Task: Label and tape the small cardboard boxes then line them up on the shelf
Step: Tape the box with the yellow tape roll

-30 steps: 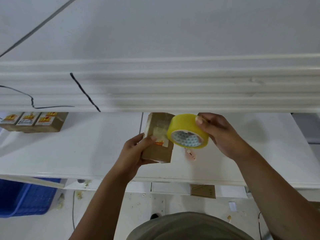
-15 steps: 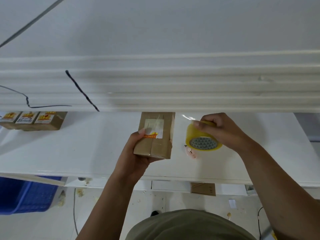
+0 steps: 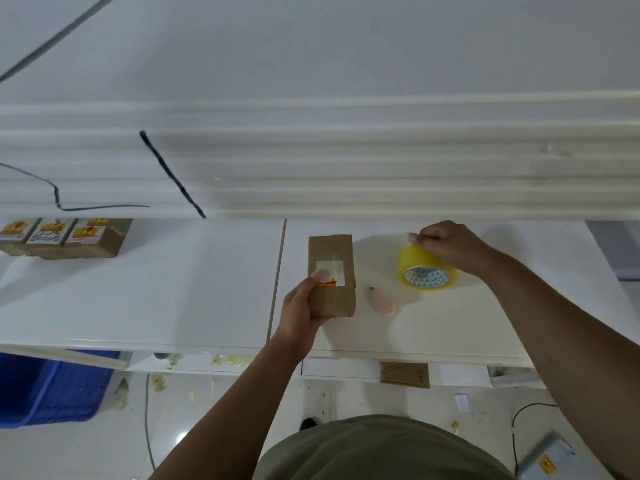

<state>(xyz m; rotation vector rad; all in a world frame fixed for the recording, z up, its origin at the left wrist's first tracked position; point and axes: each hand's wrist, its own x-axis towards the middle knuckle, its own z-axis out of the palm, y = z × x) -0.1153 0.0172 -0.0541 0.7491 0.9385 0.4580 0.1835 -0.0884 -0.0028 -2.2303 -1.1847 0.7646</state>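
While the left hand (image 3: 298,317) grips the small brown cardboard box (image 3: 337,299) at its near left corner, the thumb presses on the edge of the white label with orange print (image 3: 330,273) and the remaining fingers are clamped underneath. The box is held over the white shelf (image 3: 173,289), label face up, long axis pointing away from the person. The right hand (image 3: 446,244) holds the yellow roll of adhesive tape (image 3: 426,268) from above, fingers curled over its rim; the roll's core faces the camera, and contact with the shelf cannot be confirmed. A small pink object (image 3: 382,301) lies on the shelf between box and roll. Three labelled brown boxes (image 3: 65,237) stand side by side, touching, at the far left of the shelf. A blue plastic crate (image 3: 52,389) sits on the floor below.
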